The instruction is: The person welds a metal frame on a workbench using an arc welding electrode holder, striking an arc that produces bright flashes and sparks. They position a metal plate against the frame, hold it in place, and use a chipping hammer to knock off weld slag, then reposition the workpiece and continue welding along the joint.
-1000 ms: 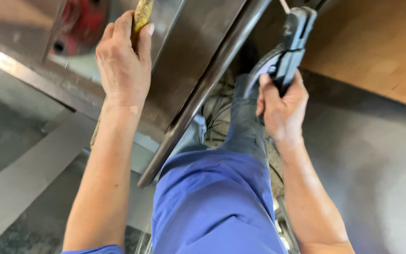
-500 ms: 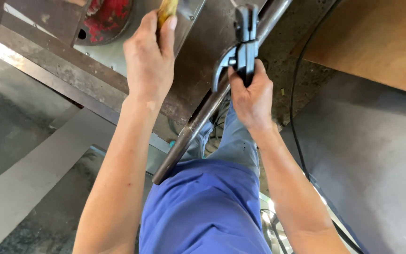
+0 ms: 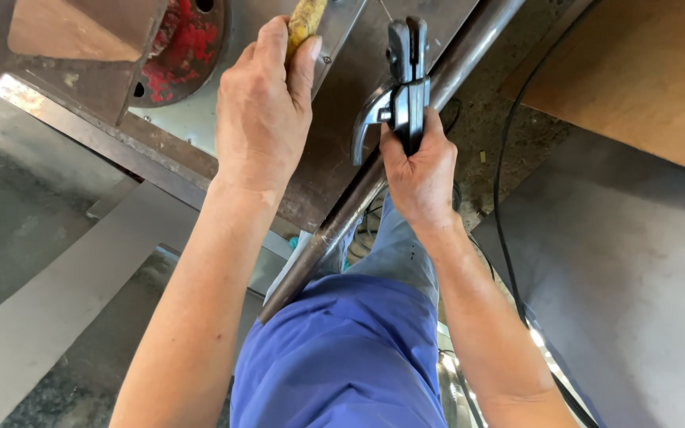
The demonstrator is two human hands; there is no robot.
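Note:
My left hand is closed around a yellowish wooden tool handle that runs out of the top of the view, over a dark steel plate. My right hand grips a black welding electrode holder with a curved lever, held upright against a rusty steel pipe that lies diagonally along the plate's edge. The head of the tool in my left hand is out of view. My blue trousers fill the bottom centre.
A red-painted round flange and a brown steel block sit at the top left on a steel frame. A black cable trails over the concrete floor on the right. A plywood sheet lies at the top right.
The view has tilted down and closed in. My right hand has brought the electrode holder left and upright against the pipe. My left hand keeps its grip on the wooden handle.

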